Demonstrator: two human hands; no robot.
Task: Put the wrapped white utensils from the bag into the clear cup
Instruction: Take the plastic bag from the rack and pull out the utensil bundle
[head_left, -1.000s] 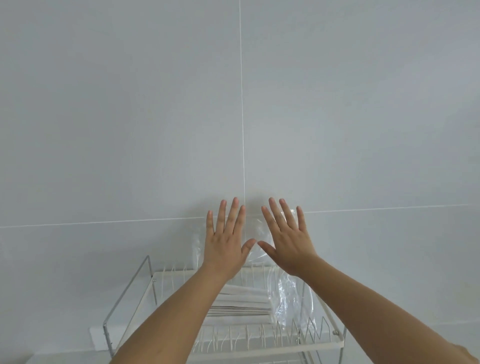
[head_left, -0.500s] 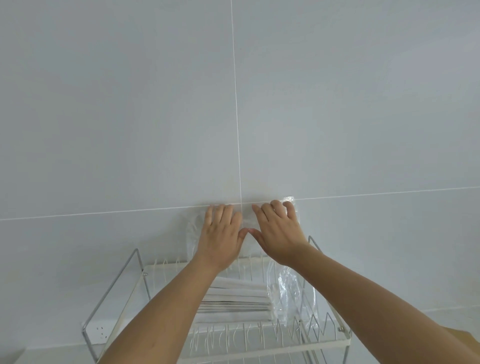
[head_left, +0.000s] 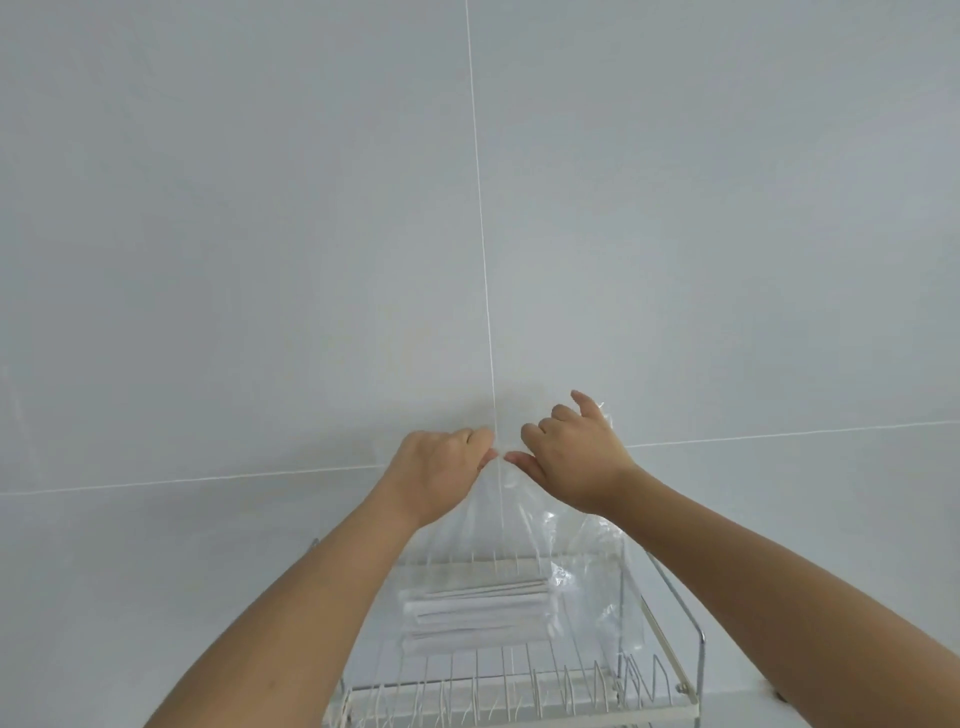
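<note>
A clear plastic bag (head_left: 582, 566) stands in a white wire dish rack (head_left: 519, 696) against a grey tiled wall. Several wrapped white utensils (head_left: 478, 613) lie stacked flat in the bag's bottom. My left hand (head_left: 441, 467) pinches the bag's top edge near the middle. My right hand (head_left: 571, 457) pinches the same edge just to the right, its outer fingers lifted. The two hands almost touch. No clear cup is in view.
The grey tiled wall (head_left: 467, 208) fills most of the view right behind the bag. The rack has upright wire prongs along its front and a raised metal handle (head_left: 696, 639) on the right side.
My hands went from flat and spread in front of the wall to closed on the bag's top edge. The view has shifted, so the rack now sits more to the right.
</note>
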